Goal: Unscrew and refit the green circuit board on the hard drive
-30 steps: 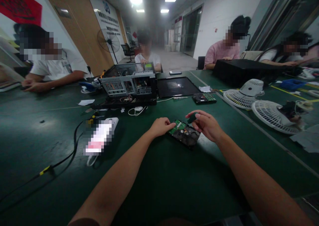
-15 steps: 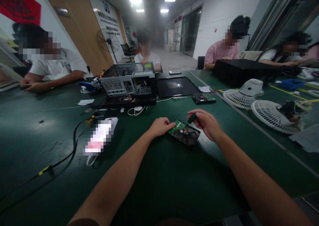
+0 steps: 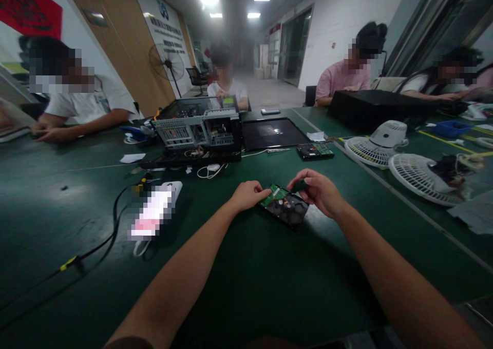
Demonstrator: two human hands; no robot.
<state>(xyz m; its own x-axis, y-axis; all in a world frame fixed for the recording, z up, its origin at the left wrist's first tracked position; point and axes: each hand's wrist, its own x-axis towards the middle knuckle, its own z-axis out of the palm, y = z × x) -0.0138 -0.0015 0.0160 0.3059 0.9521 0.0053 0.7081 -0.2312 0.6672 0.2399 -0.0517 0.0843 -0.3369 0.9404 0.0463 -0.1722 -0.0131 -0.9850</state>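
A hard drive (image 3: 287,208) with a green circuit board facing up lies tilted at an angle in front of me. My left hand (image 3: 248,195) grips its left end, thumb on the board's edge. At the drive's upper right edge, my right hand (image 3: 318,191) has its fingers closed around a small dark green tool handle (image 3: 299,186). The tool's tip is too small to make out. Farther back on the green table (image 3: 239,277) sits a second hard drive (image 3: 315,152).
An open computer case (image 3: 196,131) stands beyond my left hand, with a black panel (image 3: 273,133) beside it. A phone (image 3: 156,210) and black cable lie left. White fan parts (image 3: 419,177) and a black case (image 3: 377,108) are right. Several people sit around the table.
My right hand has shifted slightly left and down with the green handle, and its fingers are now closer to the hard drive. My left hand keeps its hold.
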